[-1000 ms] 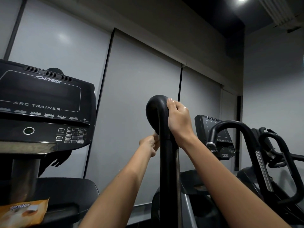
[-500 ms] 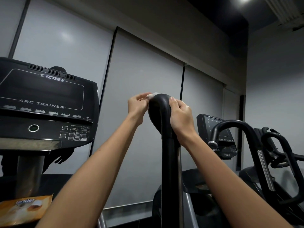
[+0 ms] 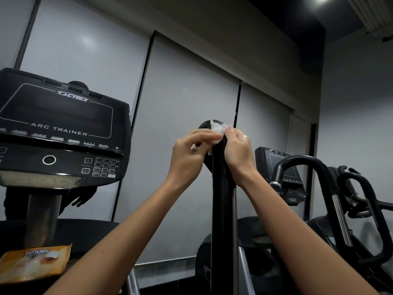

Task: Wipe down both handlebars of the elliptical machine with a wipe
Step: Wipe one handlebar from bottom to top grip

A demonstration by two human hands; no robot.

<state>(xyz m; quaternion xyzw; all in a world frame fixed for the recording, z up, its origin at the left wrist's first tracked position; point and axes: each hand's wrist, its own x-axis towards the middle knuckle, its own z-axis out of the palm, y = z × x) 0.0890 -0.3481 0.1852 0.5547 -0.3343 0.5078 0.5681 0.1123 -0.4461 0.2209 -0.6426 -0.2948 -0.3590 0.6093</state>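
The wipe (image 3: 218,132) is draped over the rounded top of the handlebar (image 3: 223,188). It is pinched by the left hand (image 3: 191,153) and pinned under the right hand (image 3: 238,150), which is curled round the grip, seemingly to spread it for rubbing.

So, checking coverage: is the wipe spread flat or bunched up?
Bunched: the wipe lies crumpled atop the handlebar, held between left hand and right hand.

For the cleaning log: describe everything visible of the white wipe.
The white wipe is small, thin and crumpled, like tissue. It lies draped over the rounded top of the black handlebar, a scrap trailing lower. The left hand pinches it from the left; the right hand pinches its right edge.
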